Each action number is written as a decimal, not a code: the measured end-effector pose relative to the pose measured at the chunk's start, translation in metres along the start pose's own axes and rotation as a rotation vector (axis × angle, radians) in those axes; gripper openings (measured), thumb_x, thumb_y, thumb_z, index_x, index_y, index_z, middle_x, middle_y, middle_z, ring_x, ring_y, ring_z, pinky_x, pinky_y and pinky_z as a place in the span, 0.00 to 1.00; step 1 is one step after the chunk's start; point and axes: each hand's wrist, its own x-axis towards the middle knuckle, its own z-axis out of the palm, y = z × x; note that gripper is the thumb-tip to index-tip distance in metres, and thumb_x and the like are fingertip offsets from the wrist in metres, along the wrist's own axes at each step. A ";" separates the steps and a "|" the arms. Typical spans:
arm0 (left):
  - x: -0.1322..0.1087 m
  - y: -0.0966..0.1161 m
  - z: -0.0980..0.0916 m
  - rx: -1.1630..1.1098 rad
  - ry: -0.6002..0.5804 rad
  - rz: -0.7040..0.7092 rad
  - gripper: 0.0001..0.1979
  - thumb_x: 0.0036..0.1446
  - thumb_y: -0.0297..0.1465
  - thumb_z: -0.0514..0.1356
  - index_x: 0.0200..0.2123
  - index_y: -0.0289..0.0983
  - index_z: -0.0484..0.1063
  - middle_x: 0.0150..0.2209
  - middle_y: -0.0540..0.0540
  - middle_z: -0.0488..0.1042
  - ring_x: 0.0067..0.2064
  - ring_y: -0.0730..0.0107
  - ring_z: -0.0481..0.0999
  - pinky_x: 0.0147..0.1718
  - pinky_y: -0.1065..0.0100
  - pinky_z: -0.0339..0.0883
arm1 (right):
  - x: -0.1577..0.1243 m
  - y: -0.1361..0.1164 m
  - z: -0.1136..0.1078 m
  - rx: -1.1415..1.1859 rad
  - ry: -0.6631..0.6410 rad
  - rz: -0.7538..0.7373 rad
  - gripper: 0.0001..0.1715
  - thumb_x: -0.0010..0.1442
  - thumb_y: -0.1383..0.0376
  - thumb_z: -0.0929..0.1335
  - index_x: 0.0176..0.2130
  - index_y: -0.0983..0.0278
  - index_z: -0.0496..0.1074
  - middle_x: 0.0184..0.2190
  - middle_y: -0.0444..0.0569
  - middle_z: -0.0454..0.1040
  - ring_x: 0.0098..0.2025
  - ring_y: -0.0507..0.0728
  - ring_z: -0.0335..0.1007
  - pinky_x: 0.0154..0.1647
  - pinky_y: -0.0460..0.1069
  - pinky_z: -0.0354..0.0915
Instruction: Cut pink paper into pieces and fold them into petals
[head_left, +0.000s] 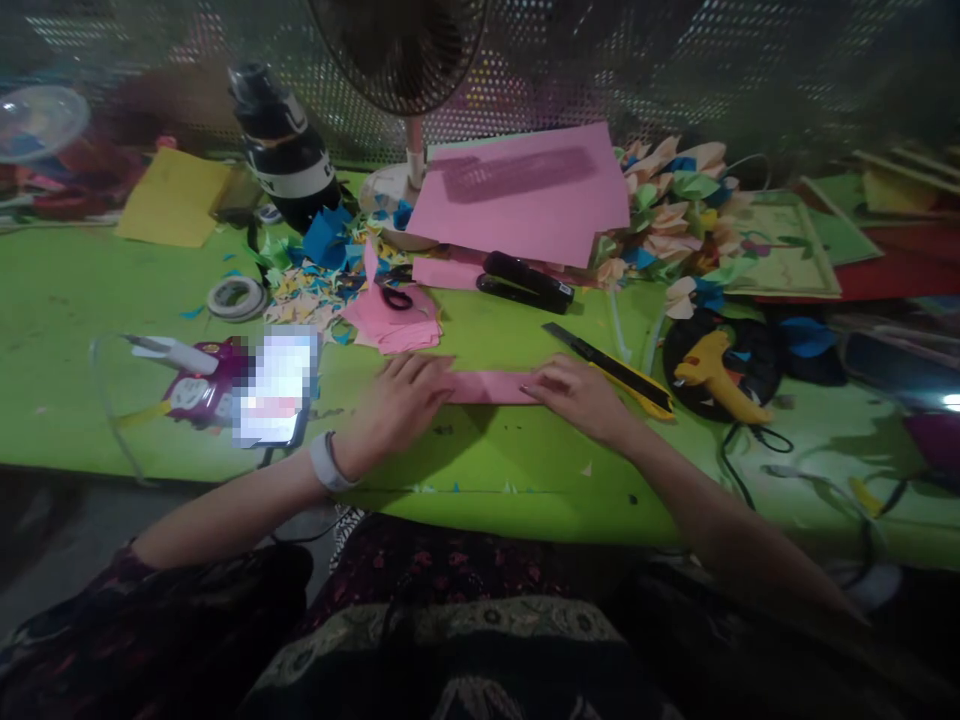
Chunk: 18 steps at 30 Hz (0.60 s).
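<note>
A narrow pink paper strip [487,387] lies level across the front of the green table, its two ends under my fingers. My left hand [405,405], with a pale band on the wrist, is closed on the strip's left end. At the right end, my right hand [574,392] pinches the paper between thumb and fingers. Just beyond my right hand rests a yellow and black box cutter [615,372]. Cut pink paper pieces [397,320] with scissors [396,298] on them lie past my left hand. A black stapler [525,283] sits farther back.
Left of my hands are a lit phone [277,390], a purple holder [199,390] and a tape roll [237,297]. Large pink sheets [525,195], a fan [405,50] and a black bottle [289,150] stand behind. A yellow glue gun [716,375] and paper flowers [679,215] are at right.
</note>
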 end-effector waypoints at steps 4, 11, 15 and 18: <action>-0.012 0.028 0.013 0.151 -0.070 0.298 0.34 0.71 0.35 0.55 0.76 0.38 0.49 0.74 0.37 0.59 0.76 0.54 0.54 0.74 0.47 0.46 | -0.003 0.004 0.005 0.028 0.006 0.024 0.21 0.71 0.50 0.66 0.34 0.60 0.79 0.36 0.53 0.79 0.38 0.61 0.76 0.40 0.58 0.72; -0.017 0.039 0.037 0.102 -0.185 0.311 0.49 0.69 0.60 0.43 0.76 0.28 0.42 0.76 0.32 0.49 0.78 0.51 0.47 0.75 0.45 0.33 | -0.006 -0.002 0.003 0.016 0.041 0.094 0.20 0.69 0.50 0.68 0.35 0.60 0.79 0.37 0.53 0.80 0.39 0.62 0.77 0.40 0.59 0.73; -0.016 0.039 0.034 0.092 -0.222 0.294 0.50 0.68 0.60 0.45 0.77 0.28 0.41 0.76 0.31 0.49 0.78 0.50 0.47 0.74 0.45 0.39 | -0.009 -0.003 0.003 -0.013 0.090 0.116 0.19 0.71 0.52 0.66 0.34 0.59 0.78 0.36 0.53 0.80 0.38 0.62 0.77 0.38 0.58 0.73; -0.016 0.041 0.031 0.088 -0.242 0.286 0.50 0.68 0.60 0.46 0.77 0.29 0.42 0.76 0.31 0.49 0.77 0.49 0.47 0.74 0.44 0.41 | -0.012 -0.003 0.005 -0.029 0.107 0.100 0.19 0.71 0.53 0.65 0.34 0.59 0.77 0.37 0.53 0.80 0.39 0.63 0.77 0.40 0.59 0.73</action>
